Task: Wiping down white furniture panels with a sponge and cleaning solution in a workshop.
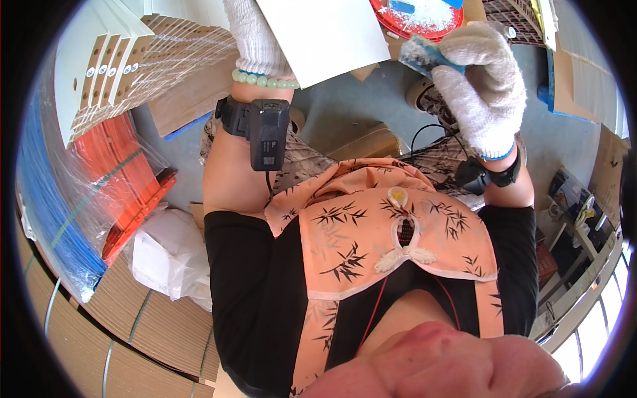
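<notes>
My right hand (488, 86), in a white knitted glove, is closed around a small blue block (424, 56). White flakes cling to the block, and I cannot make out its exact kind. My left hand (255, 40), also gloved in white, is beside the left edge of a flat white panel (325, 40). Its fingers are out of sight at the top edge, so I cannot tell whether they grip the panel. Just beyond my right hand is a round red tray (379, 8) holding white flakes and blue pieces.
At the left stand stacked white panels (106, 40) with drilled brown edges. Below them lie plastic-wrapped red boards (113, 172), blue strips (60, 219) and strapped brown cardboard (156, 312). A dark plastic crate (521, 20) is at the far right. A cardboard box (371, 146) lies between my legs.
</notes>
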`<state>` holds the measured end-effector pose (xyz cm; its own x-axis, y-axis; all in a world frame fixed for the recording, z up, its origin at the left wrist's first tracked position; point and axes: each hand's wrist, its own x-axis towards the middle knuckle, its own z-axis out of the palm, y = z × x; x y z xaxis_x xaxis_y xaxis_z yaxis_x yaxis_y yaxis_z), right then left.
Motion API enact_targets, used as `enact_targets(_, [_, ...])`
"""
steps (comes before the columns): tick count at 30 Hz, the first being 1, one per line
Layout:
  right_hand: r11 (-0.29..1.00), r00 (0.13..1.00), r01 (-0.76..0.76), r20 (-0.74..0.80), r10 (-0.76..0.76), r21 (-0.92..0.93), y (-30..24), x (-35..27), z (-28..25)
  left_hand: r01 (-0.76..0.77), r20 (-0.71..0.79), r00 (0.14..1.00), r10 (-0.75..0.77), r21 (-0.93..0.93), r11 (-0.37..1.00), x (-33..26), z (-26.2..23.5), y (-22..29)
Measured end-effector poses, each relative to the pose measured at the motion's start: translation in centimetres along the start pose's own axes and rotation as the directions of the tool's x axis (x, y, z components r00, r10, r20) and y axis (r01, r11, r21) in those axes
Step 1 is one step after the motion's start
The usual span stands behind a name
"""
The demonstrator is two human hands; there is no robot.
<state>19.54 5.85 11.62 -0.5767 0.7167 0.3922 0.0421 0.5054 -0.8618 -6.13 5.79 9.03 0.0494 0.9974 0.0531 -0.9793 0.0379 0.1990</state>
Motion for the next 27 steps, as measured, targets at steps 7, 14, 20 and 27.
enact_targets(7, [0.999,0.999,0.029,0.031,-0.027,-0.041,-0.64,0.60,0.63,-0.011,-0.010,1.000,0.012,0.033,0.999,0.06,-0.04,-0.11])
enact_targets(14, [0.994,0.998,0.036,0.058,-0.030,-0.105,-0.78,0.58,0.37,0.030,-0.005,1.000,-0.030,-0.010,0.999,-0.06,-0.38,0.23])
enact_targets(20, [0.999,0.999,-0.016,-0.037,0.015,-0.029,-0.76,0.00,0.76,0.013,-0.019,1.000,-0.014,-0.055,0.998,-0.18,-0.11,-0.21])
enact_targets(27, [0.997,0.998,0.011,0.065,-0.006,-0.072,-0.98,0.09,0.57,0.017,-0.066,0.998,-0.016,0.018,1.000,-0.28,0.09,-0.15])
